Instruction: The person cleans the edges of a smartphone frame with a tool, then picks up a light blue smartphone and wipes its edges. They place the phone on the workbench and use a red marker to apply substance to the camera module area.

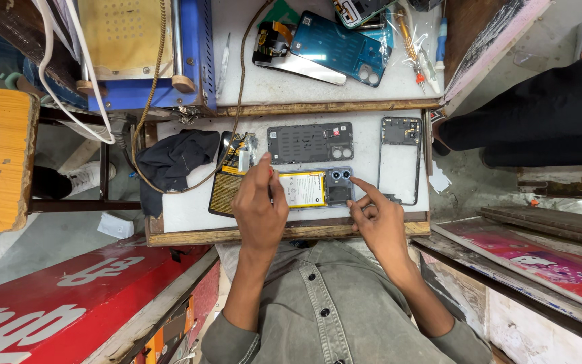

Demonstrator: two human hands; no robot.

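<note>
Nearest the camera, the person's grey buttoned shirt [325,303] fills the bottom of the view, both forearms reaching up to the white table [190,209]. The left hand [259,205] sits at the 9 o'clock end of the opened phone [311,188], its grip pressed together with the fingers bunched over the yellow-labelled battery's edge; something thin and dark seems to be held there, but I cannot tell what it is. The right hand [380,219] rests at the phone's 3 o'clock end, index finger stretched out and touching the frame just below the twin camera rings, the other fingers curled; this grip is spread and holds nothing, and it looks placed to steady the phone against sliding.

The phone lies flat, back cover off, along the near edge of the table, parallel to the wooden rim, so both hands can reach it.

Just beyond it, at 12 o'clock, lies a dark inner cover plate [310,143], and at 2 o'clock an empty phone frame [399,160] stands lengthwise, apparently set apart as removed parts. At 10 o'clock a black cloth [173,162] is crumpled beside a brown cable.

Farther off, a teal back cover [338,47] and small screwdrivers [420,57] rest on the upper table, with a blue machine [149,54] at 11 o'clock
</note>
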